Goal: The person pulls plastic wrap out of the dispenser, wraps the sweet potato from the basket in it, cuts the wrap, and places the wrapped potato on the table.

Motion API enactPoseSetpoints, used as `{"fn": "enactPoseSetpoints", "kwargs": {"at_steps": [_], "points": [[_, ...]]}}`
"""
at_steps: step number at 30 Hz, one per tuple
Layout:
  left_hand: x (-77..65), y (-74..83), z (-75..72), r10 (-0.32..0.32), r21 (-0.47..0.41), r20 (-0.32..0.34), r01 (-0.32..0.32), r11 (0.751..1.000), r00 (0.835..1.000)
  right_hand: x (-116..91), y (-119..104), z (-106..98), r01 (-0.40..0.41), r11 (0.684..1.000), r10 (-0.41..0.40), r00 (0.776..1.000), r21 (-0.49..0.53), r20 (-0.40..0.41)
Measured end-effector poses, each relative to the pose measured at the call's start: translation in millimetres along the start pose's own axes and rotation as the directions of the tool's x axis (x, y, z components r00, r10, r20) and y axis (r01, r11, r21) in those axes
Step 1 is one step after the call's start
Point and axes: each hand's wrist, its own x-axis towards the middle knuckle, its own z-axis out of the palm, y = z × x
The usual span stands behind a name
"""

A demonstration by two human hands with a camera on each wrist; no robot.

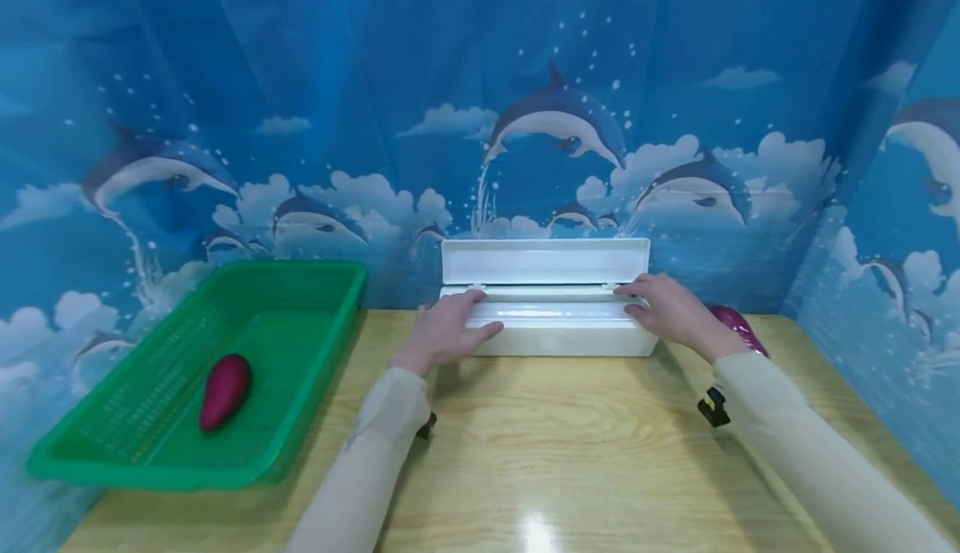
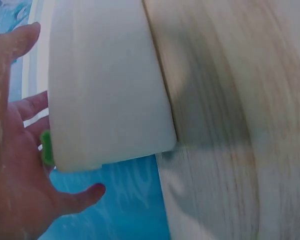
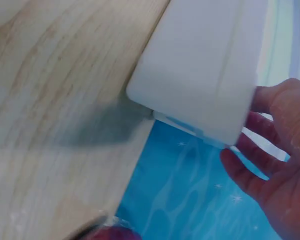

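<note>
A long white box [image 1: 562,342] lies by the table's back edge, its hinged lid [image 1: 546,263] raised. A shiny, pale, roll-like thing [image 1: 555,311] shows inside. At the box's left end is my left hand [image 1: 442,328], fingers spread, index fingertip by the hinge side and thumb standing off over the front. A small green part [image 2: 47,148] shows on that end, beside the fingers. My right hand [image 1: 671,307] touches the opposite end with loosely bent fingers; its thumb [image 3: 266,98] is right at the box's edge.
On the left a green basket [image 1: 307,420] holds a smooth, tapered magenta sweet-potato-shaped thing [image 1: 225,391]. Behind the right wrist lies another dark red one, shiny like plastic wrap [image 1: 738,328]. A dolphin-printed blue curtain [image 1: 420,62] borders the wooden table [image 1: 570,445] behind and at right.
</note>
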Motion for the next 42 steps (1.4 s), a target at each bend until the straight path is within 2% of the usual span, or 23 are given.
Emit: {"fn": "enactPoseSetpoints", "kwargs": {"at_steps": [3, 6, 9, 13, 18, 24, 29, 34, 38, 42], "points": [[1.3, -5.5, -1.4, 0.006, -0.133, -0.059, -0.013, 0.991, 0.998, 4, 5, 5, -0.018, 1.0, 0.018, 0.999, -0.009, -0.04], [0.7, -11.3, -2.8, 0.003, -0.229, -0.142, -0.035, 0.973, 0.99, 4, 10, 11, -0.023, 1.0, 0.023, 0.994, 0.0, -0.103], [-0.8, -17.8, -3.8, -0.026, -0.263, -0.215, -0.032, 0.964, 0.976, 2, 12, 19, -0.022, 1.0, 0.024, 0.986, 0.01, -0.167], [-1.0, -24.9, -6.7, -0.052, -0.287, -0.275, -0.03, 0.958, 0.96, 2, 11, 27, -0.017, 1.0, 0.019, 0.974, 0.011, -0.225], [3.2, -25.7, -9.5, -0.104, -0.327, -0.291, 0.004, 0.945, 0.951, 2, 10, 29, -0.006, 1.0, 0.009, 0.968, 0.013, -0.252], [6.8, -23.7, -7.9, -0.123, -0.306, -0.285, 0.031, 0.952, 0.951, -2, 14, 29, 0.017, 1.0, -0.012, 0.962, 0.018, -0.274], [10.0, -21.8, -6.6, -0.109, -0.281, -0.289, 0.024, 0.959, 0.951, -3, 18, 35, 0.044, 0.999, -0.034, 0.934, 0.022, -0.356], [14.3, -21.5, -5.0, -0.108, -0.299, -0.328, 0.005, 0.954, 0.938, -1, 17, 41, 0.04, 0.999, -0.031, 0.906, 0.014, -0.422], [17.1, -22.5, -3.4, -0.111, -0.31, -0.349, -0.003, 0.951, 0.93, -1, 13, 42, 0.018, 1.0, -0.006, 0.907, 0.025, -0.42], [17.7, -22.7, -1.9, -0.111, -0.322, -0.34, -0.005, 0.947, 0.934, -4, 13, 41, -0.018, 0.997, 0.049, 0.912, 0.079, -0.407]]}}
